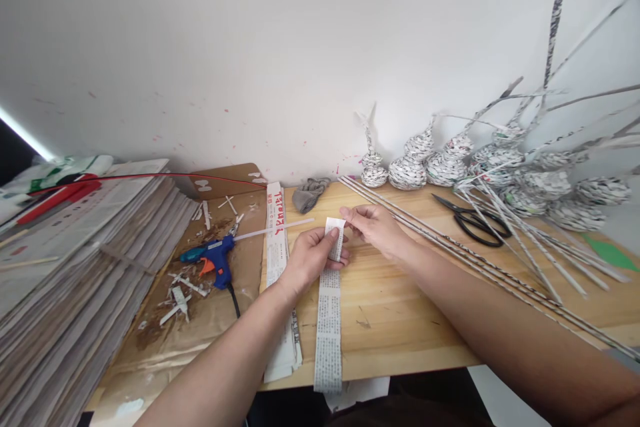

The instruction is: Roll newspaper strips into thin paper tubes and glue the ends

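Observation:
A long strip of printed newspaper (329, 320) runs from my hands down past the table's front edge. My left hand (316, 250) is closed on it near the upper end, thumb on top and fingers beneath. At the strip's top right corner, my right hand (369, 225) pinches the paper edge between thumb and fingers. Left of my left hand lies a stack of folded newspaper strips (276, 260), with a clear glue stick (295, 223) across it. Several thin rolled paper sticks (450, 250) lie diagonally beside my right forearm.
At the left, a blue glue gun (218, 261) rests on stained cardboard (165, 353) among paper scraps, beside a tall newspaper pile (125, 240). Black scissors (480, 223) and woven paper gourd shapes (407, 172) are at the right. A grey cloth (310, 195) lies near the wall.

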`<state>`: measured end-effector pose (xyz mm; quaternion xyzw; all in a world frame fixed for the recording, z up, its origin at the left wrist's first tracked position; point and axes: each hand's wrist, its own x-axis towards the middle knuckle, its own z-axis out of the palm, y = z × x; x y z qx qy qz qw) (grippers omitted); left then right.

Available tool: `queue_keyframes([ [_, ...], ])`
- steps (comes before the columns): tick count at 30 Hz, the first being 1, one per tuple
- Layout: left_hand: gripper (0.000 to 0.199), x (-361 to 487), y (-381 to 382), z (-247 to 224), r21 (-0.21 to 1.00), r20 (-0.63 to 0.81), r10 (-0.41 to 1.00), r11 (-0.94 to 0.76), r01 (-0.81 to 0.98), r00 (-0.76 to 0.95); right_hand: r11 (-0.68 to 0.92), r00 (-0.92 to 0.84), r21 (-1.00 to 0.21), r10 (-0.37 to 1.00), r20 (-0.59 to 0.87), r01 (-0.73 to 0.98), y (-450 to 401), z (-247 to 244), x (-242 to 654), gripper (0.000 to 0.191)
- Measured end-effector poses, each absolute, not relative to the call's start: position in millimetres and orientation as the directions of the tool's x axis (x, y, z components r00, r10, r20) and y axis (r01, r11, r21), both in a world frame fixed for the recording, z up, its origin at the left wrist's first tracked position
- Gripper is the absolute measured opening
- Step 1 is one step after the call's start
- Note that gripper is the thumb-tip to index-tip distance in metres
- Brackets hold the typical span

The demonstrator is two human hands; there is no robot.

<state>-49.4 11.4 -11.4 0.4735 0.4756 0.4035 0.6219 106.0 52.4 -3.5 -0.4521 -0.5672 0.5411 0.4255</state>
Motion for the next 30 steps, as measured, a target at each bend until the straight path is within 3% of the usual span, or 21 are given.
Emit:
queue_keyframes([
  [6,0.043,-51.3,12.1,-10.5,0.977,-0.185,0.956,0.205,-0.064,0.226,-0.092,-0.475,-0.994,0.878,-0.054,-0.057,50.9,0.4,109.6,0.035],
  [12,0.035,-49.7,11.2,-12.5,0.985,-0.162,0.963,0.17,-0.021,0.215,-0.052,-0.333,-0.997,0.942,-0.03,-0.058,48.6,-3.2,102.8,0.03],
  [16,0.033,-49.0,10.1,-11.4,0.988,-0.148,0.964,0.152,-0.001,0.219,0.009,-0.231,-0.999,0.973,0.016,-0.031,48.7,-5.5,99.8,0.037],
  [22,0.036,-50.0,11.8,-11.3,0.983,-0.172,0.964,0.181,-0.025,0.203,0.003,-0.194,-1.0,0.981,0.005,-0.012,53.8,-5.5,104.6,0.04],
  [27,0.04,-52.0,13.8,-11.7,0.983,-0.17,0.969,0.181,-0.043,0.181,-0.055,-0.369,-0.998,0.929,-0.039,-0.032,54.0,-3.1,109.9,0.033],
  [30,0.039,-52.3,13.9,-11.8,0.985,-0.153,0.971,0.164,-0.046,0.183,0.014,-0.469,-1.0,0.883,0.005,0.015,50.9,-3.2,108.8,0.03],
])
